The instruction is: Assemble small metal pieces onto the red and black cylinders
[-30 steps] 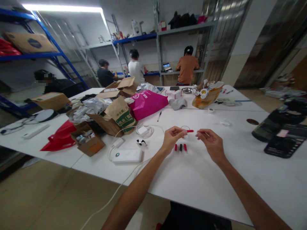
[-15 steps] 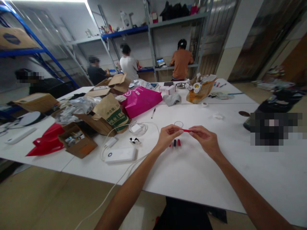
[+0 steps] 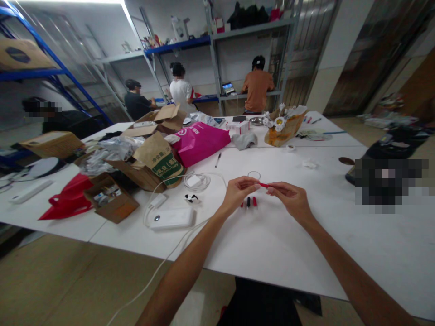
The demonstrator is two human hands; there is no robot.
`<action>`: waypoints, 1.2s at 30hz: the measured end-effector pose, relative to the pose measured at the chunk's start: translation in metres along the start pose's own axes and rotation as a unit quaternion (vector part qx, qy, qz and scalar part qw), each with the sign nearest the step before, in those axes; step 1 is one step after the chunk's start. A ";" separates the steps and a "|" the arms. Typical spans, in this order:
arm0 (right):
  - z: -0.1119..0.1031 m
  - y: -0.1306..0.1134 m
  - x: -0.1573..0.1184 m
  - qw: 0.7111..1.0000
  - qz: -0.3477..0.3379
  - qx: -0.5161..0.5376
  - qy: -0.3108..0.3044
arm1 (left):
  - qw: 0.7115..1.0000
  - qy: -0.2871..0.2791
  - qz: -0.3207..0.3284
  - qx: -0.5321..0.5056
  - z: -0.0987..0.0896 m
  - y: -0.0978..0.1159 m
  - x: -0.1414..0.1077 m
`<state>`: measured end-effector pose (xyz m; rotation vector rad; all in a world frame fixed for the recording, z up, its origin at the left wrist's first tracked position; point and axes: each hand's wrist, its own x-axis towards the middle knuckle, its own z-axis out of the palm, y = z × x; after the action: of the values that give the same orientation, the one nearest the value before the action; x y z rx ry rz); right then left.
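Observation:
Between the fingertips of both hands is a slim red pen-like stick (image 3: 263, 184), held level a little above the white table (image 3: 272, 249). My left hand (image 3: 239, 192) pinches its left end, and my right hand (image 3: 290, 197) pinches the right end. The fingers cover both ends, so its exact kind is hidden. Just below the hands, a black-topped piece (image 3: 248, 202) and a red-topped piece (image 3: 254, 201) lie side by side, with another red bit (image 3: 242, 204) partly behind my left hand. Behind the hands lies a thin ring (image 3: 254, 174).
To the left are a white power bank (image 3: 171, 218), a coiled white cable (image 3: 204, 182) and a small open carton (image 3: 115, 208). Farther back stand a magenta bag (image 3: 204, 142) and a brown paper bag (image 3: 158, 158). A black bag (image 3: 394, 149) sits at right. Several people work behind.
Both hands keep their pinch on the red pen-like stick, and the right fingers have dipped slightly. The view has shifted a touch. A person in white at the back has turned a little.

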<state>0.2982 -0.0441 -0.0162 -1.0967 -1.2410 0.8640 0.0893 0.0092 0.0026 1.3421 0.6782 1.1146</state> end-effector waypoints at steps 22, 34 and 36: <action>0.000 0.000 -0.001 0.996 0.023 -0.055 -0.059 | 0.998 -0.036 0.015 0.043 0.001 0.008 -0.003; 0.004 0.000 -0.002 1.000 0.005 -0.014 -0.025 | 1.000 -0.011 -0.009 0.022 0.000 0.005 -0.001; 0.003 -0.002 -0.002 0.999 0.007 -0.023 -0.031 | 1.000 -0.014 -0.008 0.022 0.000 0.006 -0.001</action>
<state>0.2946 -0.0460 -0.0150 -1.1226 -1.3122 0.8898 0.0876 0.0075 0.0079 1.3848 0.6945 1.0708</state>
